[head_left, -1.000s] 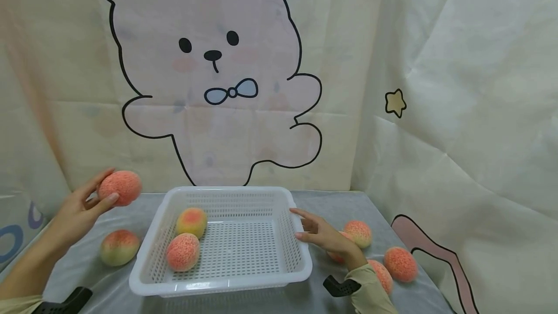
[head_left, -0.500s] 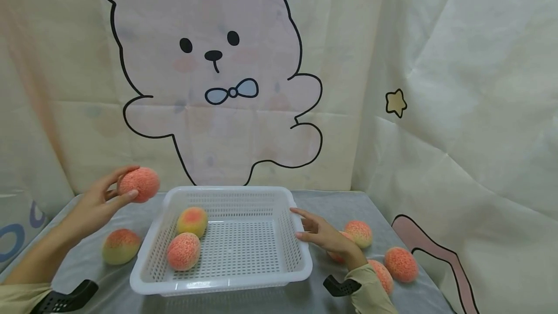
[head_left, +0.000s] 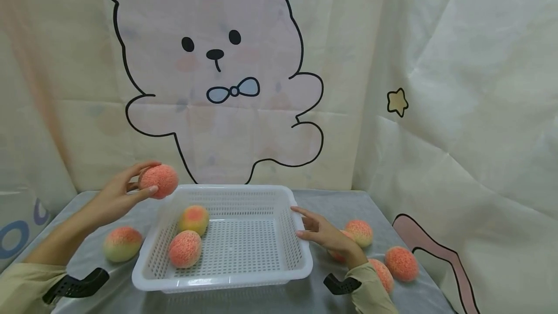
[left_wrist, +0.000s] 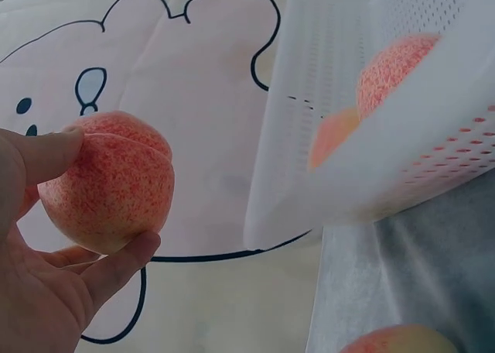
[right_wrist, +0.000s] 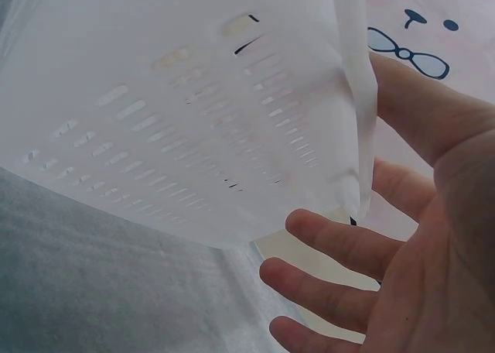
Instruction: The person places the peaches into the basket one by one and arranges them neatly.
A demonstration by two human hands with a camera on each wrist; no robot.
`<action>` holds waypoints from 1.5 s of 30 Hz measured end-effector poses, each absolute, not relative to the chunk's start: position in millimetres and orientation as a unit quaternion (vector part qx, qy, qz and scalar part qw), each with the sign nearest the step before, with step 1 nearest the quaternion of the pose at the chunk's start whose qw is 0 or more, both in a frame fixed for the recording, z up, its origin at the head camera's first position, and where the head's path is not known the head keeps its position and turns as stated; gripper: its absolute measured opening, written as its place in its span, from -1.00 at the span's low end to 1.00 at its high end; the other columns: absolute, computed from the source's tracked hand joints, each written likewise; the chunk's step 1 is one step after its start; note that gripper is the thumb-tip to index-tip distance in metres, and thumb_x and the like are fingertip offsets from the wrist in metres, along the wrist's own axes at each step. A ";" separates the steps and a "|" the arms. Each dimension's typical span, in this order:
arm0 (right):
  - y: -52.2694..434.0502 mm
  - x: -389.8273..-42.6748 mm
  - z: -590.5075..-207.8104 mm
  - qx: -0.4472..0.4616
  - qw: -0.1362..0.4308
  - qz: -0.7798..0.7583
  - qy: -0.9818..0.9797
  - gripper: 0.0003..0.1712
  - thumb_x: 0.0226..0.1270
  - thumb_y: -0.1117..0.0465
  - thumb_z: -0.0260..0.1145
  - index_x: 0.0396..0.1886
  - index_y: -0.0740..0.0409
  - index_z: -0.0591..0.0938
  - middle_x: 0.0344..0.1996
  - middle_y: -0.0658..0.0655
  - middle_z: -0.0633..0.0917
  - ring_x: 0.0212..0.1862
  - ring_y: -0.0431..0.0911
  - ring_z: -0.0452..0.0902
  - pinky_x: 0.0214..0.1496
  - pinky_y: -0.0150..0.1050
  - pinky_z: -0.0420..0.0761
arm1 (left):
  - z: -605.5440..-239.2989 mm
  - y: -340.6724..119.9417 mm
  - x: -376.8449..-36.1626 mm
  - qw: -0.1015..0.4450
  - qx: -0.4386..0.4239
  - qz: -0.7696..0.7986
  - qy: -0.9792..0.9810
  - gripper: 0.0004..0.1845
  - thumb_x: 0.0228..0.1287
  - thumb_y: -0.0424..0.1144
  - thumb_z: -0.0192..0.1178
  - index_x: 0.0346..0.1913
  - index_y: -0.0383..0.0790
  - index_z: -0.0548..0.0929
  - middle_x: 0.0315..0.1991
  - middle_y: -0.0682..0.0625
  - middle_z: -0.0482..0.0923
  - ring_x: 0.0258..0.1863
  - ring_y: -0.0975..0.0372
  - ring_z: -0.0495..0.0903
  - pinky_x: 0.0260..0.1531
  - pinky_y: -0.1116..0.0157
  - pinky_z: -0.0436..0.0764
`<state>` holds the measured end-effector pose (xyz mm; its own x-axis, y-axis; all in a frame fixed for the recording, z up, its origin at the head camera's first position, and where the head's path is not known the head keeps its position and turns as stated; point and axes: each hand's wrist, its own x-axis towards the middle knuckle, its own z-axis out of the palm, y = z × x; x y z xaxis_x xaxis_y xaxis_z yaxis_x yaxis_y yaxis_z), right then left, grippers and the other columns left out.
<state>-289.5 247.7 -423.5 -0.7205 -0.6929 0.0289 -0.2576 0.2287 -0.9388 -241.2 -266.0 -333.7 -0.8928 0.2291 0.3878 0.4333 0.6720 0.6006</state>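
Note:
My left hand (head_left: 114, 198) pinches a pink-red peach (head_left: 160, 181) between thumb and fingers, held up at the back left corner of a white plastic basket (head_left: 205, 284). The crease down that peach (left_wrist: 112, 186) faces the camera in the left wrist view. Inside the basket, toward its left side, a yellow-orange peach (head_left: 193, 219) lies behind a pinker peach (head_left: 185, 250). At the right rim rests my right hand (head_left: 324, 235), thumb and index tips over the edge. Its other fingers (right_wrist: 332, 291) extend loosely below the rim, in the right wrist view.
A yellow-green and red peach (head_left: 122, 244) lies on the grey cloth-covered table (head_left: 344, 201), left of the basket. Several more peaches (head_left: 401, 263) sit to the right, some partly hidden by my right arm. Behind the table hangs a cartoon-printed curtain (head_left: 331, 149).
My left hand has carried its peach rightward and slightly upward, from over the table's left side to the basket's back left corner. My right hand has stayed at the rim.

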 end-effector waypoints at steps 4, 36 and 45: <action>248.8 -292.2 -422.3 -0.319 0.201 -0.531 0.759 -0.15 0.54 0.16 0.20 0.65 0.10 0.00 0.36 0.48 0.46 0.14 -0.02 0.63 0.10 -0.20 0.70 | -327.7 -256.6 -245.3 0.123 -0.202 -0.366 -0.900 -0.32 0.43 -0.16 0.24 0.51 -0.21 0.25 0.38 -0.36 0.35 0.27 -0.31 0.41 0.06 -0.37 0.53; 245.6 -286.8 -423.8 -0.314 0.209 -0.543 0.750 -0.15 0.52 0.16 0.23 0.65 0.12 0.03 0.36 0.48 0.46 0.15 -0.09 0.63 0.09 -0.22 0.70 | -341.3 -165.6 -297.1 -0.109 -0.299 -0.325 -0.891 -0.49 0.40 -0.25 0.26 0.32 -0.23 0.37 0.02 -0.19 0.51 -0.13 0.08 0.50 -0.14 0.16 0.59; 247.4 -288.5 -423.5 -0.315 0.207 -0.548 0.747 -0.16 0.53 0.19 0.21 0.64 0.15 0.02 0.36 0.53 0.44 0.14 -0.09 0.62 0.07 -0.21 0.69 | -352.9 -150.8 -312.0 -0.150 -0.280 -0.310 -0.896 -0.53 0.38 -0.25 0.29 0.26 -0.21 0.40 -0.13 -0.15 0.50 -0.17 0.10 0.47 -0.16 0.21 0.55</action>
<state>-288.5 247.4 -423.5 -0.7166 -0.6965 0.0357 -0.2433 0.2016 -0.9488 -312.0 -150.8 -352.9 -0.7979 0.5952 -0.0955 0.4085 0.6503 0.6405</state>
